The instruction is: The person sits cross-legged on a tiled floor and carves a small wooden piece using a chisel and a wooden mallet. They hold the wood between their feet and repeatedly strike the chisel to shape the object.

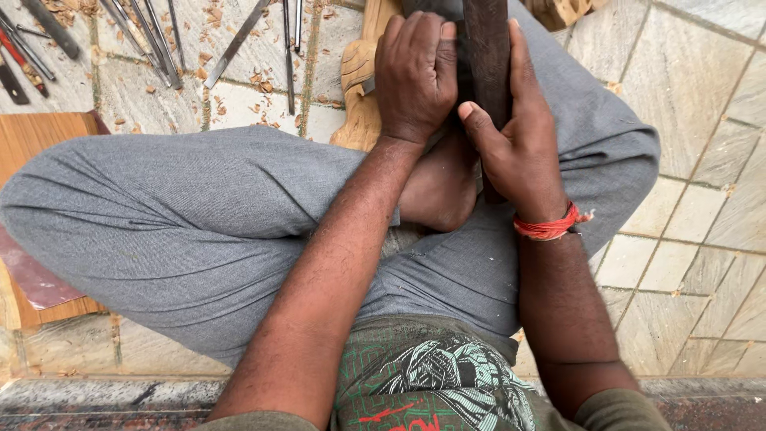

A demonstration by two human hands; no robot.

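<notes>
You're working in soft, even daylight with no glare and only faint shadows under your legs point(199, 223), the view sharp at centre, slightly blurred on your near forearms and shirt, and bowed outward at the edges.

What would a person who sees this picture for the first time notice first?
First come the two hands at the top centre: the left hand presses down beside the right hand, which grips a dark block. Under them lies a pale carved wooden piece, beside a bare foot. At the top left, metal carving tools lie among wood chips on the stone floor.
</notes>
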